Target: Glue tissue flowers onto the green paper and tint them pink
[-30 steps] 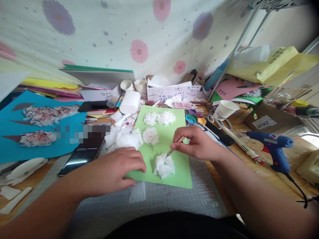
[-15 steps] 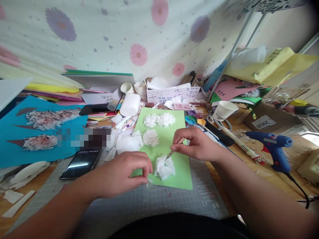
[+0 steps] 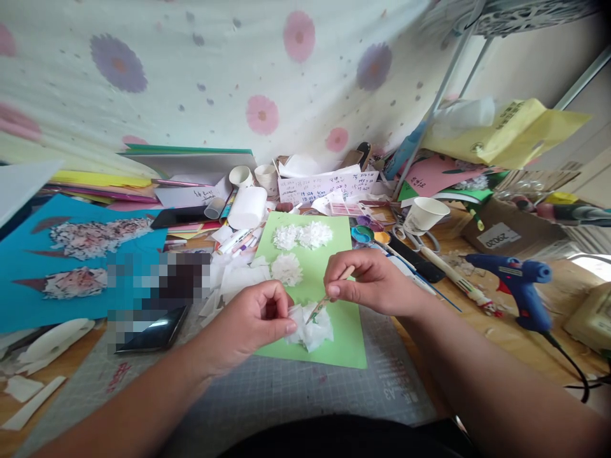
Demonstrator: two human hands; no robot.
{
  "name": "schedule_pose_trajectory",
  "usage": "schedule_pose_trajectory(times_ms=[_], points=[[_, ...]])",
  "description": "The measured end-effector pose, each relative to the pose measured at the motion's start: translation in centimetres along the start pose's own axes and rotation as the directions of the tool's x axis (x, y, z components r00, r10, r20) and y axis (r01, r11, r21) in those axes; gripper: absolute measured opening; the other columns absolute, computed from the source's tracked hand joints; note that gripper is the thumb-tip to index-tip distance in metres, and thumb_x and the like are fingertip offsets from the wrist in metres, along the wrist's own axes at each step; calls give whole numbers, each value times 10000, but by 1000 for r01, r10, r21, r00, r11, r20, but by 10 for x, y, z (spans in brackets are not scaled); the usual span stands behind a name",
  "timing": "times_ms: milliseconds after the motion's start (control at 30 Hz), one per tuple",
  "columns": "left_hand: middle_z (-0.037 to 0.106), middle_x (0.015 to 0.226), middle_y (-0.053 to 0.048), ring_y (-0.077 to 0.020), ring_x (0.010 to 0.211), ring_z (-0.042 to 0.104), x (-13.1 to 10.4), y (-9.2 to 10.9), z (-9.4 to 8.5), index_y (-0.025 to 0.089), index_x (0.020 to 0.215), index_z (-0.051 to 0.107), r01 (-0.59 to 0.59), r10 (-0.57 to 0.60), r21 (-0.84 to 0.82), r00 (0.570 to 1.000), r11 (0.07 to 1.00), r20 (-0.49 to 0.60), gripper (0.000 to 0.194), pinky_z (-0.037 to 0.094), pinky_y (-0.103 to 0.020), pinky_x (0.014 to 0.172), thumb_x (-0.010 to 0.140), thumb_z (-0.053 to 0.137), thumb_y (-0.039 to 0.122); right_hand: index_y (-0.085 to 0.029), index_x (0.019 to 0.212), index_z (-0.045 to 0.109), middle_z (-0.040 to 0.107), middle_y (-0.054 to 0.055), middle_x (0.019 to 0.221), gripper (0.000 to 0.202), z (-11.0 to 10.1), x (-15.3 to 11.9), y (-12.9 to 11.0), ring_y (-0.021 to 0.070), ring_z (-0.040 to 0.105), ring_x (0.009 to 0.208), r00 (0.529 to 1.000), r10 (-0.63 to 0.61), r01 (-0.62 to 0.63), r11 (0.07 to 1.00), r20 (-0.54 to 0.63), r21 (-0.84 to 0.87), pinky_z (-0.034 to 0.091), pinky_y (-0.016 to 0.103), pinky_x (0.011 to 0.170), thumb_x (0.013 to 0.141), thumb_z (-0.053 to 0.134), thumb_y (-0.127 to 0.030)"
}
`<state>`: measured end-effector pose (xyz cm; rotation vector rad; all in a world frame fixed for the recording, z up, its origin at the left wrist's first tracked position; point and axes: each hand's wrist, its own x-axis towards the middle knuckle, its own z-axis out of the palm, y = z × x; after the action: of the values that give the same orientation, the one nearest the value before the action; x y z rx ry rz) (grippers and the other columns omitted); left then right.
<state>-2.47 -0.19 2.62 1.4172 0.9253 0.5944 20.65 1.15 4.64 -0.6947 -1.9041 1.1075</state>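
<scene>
My right hand (image 3: pixel 365 280) is closed around a thin wood-coloured stick (image 3: pixel 342 276), its tip angled down into a crumpled white tissue-paper flower (image 3: pixel 319 331). That flower lies near the front of a light green sheet (image 3: pixel 351 346); a bit of green shows at its middle. At the flower's left side, my left hand (image 3: pixel 258 315) pinches a thin white tissue piece (image 3: pixel 296 316) against it. Farther up the sheet are a smaller ruffled white flower (image 3: pixel 287 270) and two fluffy white ones (image 3: pixel 315 235) side by side.
A grey cutting mat (image 3: pixel 229 394) lies under the sheet. Loose white tissue (image 3: pixel 238 277) and a phone (image 3: pixel 155 327) are to the left, beside a blue sheet (image 3: pixel 19 254) with paper decorations. Rightward are a paper cup (image 3: pixel 426 214), scissors and a blue glue gun (image 3: pixel 518 280).
My left hand has moved right and slightly up, bringing its tissue piece to the flower's left side. The stick's tip has shifted left and down. The view has tilted slightly.
</scene>
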Motion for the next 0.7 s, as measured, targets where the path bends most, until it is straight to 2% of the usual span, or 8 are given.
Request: schedule_pose_trajectory(times_ms=[100,233,367,467,567,700], points=[[487,705,53,-78,604,429,2,0,0,170,719,501,28,-28,-18,1000,999,6,149,336,-210,554,734,649,187,-136,683,606,640,17,647,205,2,0,0,90,575,592,1000,17,-17,1000,8,-6,461,207,574,808,669,-285],[531,679,43,-89,626,482,7,3,5,159,723,561,-6,6,18,1000,1000,-31,76,378,-221,589,743,621,200,-135,683,607,654,26,654,198,-2,0,-1,94,584,598,1000,4,-4,1000,-5,-27,467,209,575,809,668,-275],[542,657,42,-101,600,524,12,3,15,168,693,539,-4,7,45,998,999,-55,95,429,-243,585,709,616,221,-141,674,594,658,20,644,213,-8,0,-3,91,580,578,1000,-12,10,998,-26,-56,469,208,562,816,658,-287],[535,627,49,-104,562,536,16,-3,22,177,699,523,24,-20,71,998,997,-57,102,443,-250,566,704,602,241,-140,675,592,642,13,619,228,-11,0,-4,93,569,571,1000,8,-6,993,18,-116,462,210,560,817,649,-308],[508,552,61,-109,520,529,20,-11,25,181,719,531,36,-18,192,995,981,-94,68,414,-238,528,732,565,238,-132,692,604,635,14,625,205,-11,0,-2,94,553,572,997,17,-2,980,73,-197,440,208,555,812,647,-291],[512,578,50,-93,497,454,24,-17,24,174,682,552,-31,91,423,988,905,-122,47,345,-216,480,726,542,189,-132,699,614,632,13,639,152,-7,0,2,95,536,574,994,3,34,943,111,-331,413,206,560,803,638,-239]])
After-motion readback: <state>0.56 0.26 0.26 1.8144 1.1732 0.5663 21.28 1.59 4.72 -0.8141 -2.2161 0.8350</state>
